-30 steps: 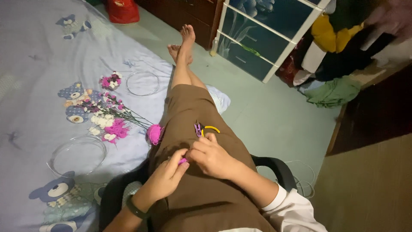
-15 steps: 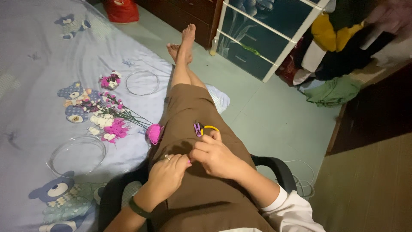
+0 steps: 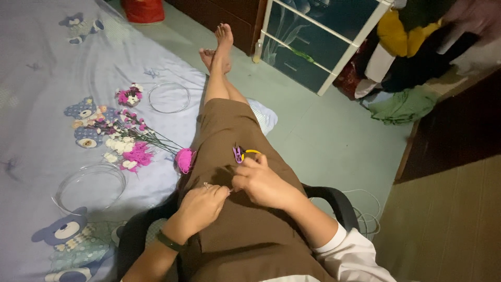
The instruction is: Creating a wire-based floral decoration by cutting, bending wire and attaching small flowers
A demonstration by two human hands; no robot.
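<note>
The person sat in a black chair (image 3: 334,196) with legs stretched out in brown trousers (image 3: 235,130), both hands meeting on the lap. The left hand (image 3: 201,206) lay curled on the thigh with its fingertips pinched together on something very small, probably a bit of wire or a stem, too fine to name; the right hand (image 3: 261,183) closed its thumb and forefinger toward the same spot, and whether it gripped that piece I could not tell. Just beyond the right knuckles a small purple-and-yellow thread snipper (image 3: 242,153) rested on the thigh, and a pink pompom-like flower head (image 3: 183,159) sat at the trouser edge. On the bedsheet (image 3: 47,68) to the left lay a bunch of artificial flowers (image 3: 128,143), two clear rings (image 3: 169,97) and a small pink posy (image 3: 129,95). The step looked like fine finger work on one tiny piece; any next move would need a steady pinch, with the snipper close by
</note>
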